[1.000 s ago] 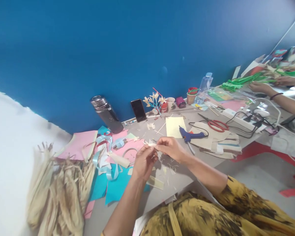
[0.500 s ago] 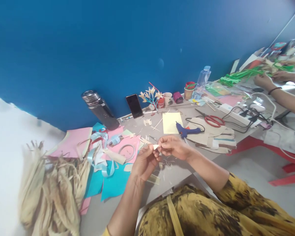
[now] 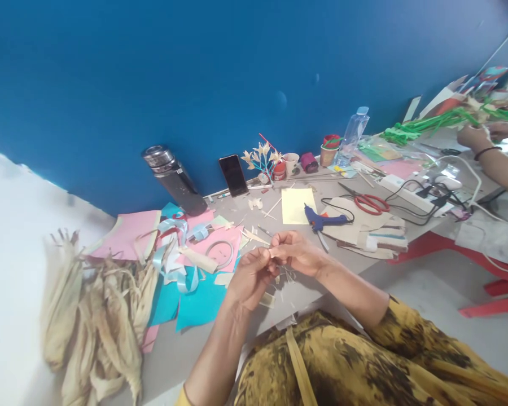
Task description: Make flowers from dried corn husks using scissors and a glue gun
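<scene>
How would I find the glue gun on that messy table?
Start at the blue wall and come down to the grey table. Just right of the pale yellow paper sheet lies the glue gun. It is the only dark blue tool; the scissors nearby are red.

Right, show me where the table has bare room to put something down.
Bare grey table runs between the phone and the yellow paper, though small scraps lie on it. Another patch lies at the near edge below the blue paper, beside the dried husks. Around both hands and the power strip it is crowded.
</scene>
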{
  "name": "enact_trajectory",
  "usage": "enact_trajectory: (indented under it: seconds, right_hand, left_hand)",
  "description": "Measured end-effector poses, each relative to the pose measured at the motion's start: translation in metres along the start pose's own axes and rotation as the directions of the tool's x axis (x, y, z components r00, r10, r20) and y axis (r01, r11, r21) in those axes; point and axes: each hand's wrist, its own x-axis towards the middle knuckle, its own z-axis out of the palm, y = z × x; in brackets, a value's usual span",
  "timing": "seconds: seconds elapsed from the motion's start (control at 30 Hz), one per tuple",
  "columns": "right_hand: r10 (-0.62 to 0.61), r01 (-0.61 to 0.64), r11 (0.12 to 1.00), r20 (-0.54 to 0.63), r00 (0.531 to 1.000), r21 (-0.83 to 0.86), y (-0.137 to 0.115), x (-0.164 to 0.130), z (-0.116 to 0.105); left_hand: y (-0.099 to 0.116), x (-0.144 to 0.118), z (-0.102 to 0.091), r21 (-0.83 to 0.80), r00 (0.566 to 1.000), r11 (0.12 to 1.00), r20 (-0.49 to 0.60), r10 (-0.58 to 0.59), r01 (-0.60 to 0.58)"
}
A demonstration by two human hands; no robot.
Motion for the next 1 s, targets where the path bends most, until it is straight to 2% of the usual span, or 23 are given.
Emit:
enact_trajectory:
  seconds: [0.13, 0.3, 0.37, 0.53, 0.67, 0.73, 0.87, 1.0]
  right_hand:
    - [-0.018, 0.019, 0.994, -0.009, 1.0, 0.103, 0.003, -0.002, -0.005]
    - [-0.09, 0.082, 0.993, -0.099, 0.991, -0.08, 0.005, -0.005, 0.002]
    - [-0.079, 0.073, 0.995, -0.089, 0.993, -0.073, 0.006, -0.005, 0.002]
    - [0.002, -0.006, 0.993, 0.032, 0.999, 0.122, 0.007, -0.003, -0.008]
    - [-0.034, 0.03, 0.956, 0.009, 0.999, 0.292, 0.008, -0.005, -0.013]
    - [-0.068, 0.07, 0.969, -0.019, 0.998, 0.238, 0.008, -0.007, -0.01]
    - [-0.111, 0.111, 0.994, -0.058, 0.992, -0.014, 0.008, -0.008, -0.003]
    - [-0.043, 0.043, 0.999, -0.001, 0.999, -0.011, 0.006, -0.006, -0.007]
  left_hand:
    - [-0.001, 0.001, -0.002, -0.071, 0.999, 0.997, -0.023, -0.042, 0.04]
    - [-0.007, 0.003, -0.003, 0.002, 0.998, 1.0, -0.058, -0.004, 0.004]
    - [-0.009, 0.003, -0.002, 0.036, 0.999, 0.999, -0.044, 0.006, -0.004]
    - [-0.008, 0.0, 0.0, 0.002, 1.0, 1.0, -0.019, -0.01, 0.01]
    - [-0.01, 0.001, 0.0, -0.081, 0.998, 0.996, -0.053, -0.034, 0.03]
    - [-0.013, 0.003, 0.0, -0.08, 0.996, 0.997, -0.081, -0.024, 0.017]
    - [-0.02, 0.005, 0.001, -0.046, 0.996, 0.999, -0.083, 0.024, -0.028]
    - [-0.021, 0.002, 0.004, -0.041, 0.999, 0.999, -0.047, 0.024, -0.026]
